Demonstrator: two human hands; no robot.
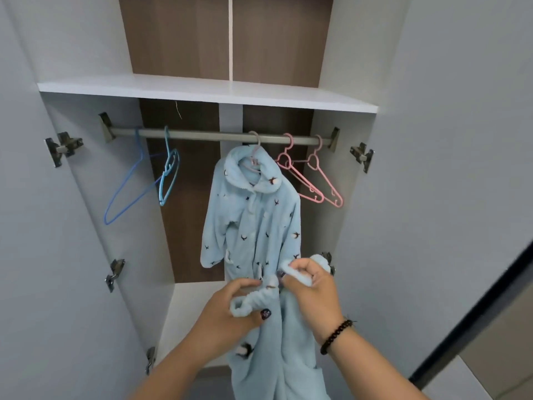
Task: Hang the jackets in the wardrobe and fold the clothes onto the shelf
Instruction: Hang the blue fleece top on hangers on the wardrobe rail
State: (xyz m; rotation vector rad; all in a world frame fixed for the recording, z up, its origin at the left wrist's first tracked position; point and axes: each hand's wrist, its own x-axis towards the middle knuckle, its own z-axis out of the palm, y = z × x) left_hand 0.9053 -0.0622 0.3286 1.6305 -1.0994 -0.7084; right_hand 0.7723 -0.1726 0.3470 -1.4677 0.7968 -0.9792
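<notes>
A light blue fleece robe [253, 220] with small dark bird prints hangs on a pink hanger [254, 157] from the grey wardrobe rail [202, 136]. Its lower part reaches down past my hands. My left hand [227, 316] grips a rolled edge of the robe's front at waist height. My right hand [310, 284], with a black bead bracelet on the wrist, pinches the opposite edge just to the right. Both hands are close together in front of the robe.
Two blue hangers [168, 171] hang at the rail's left, two bare pink hangers [314, 180] at its right. A white shelf [202, 90] runs above the rail. Both white wardrobe doors [43, 226] stand wide, with metal hinges along their inner edges.
</notes>
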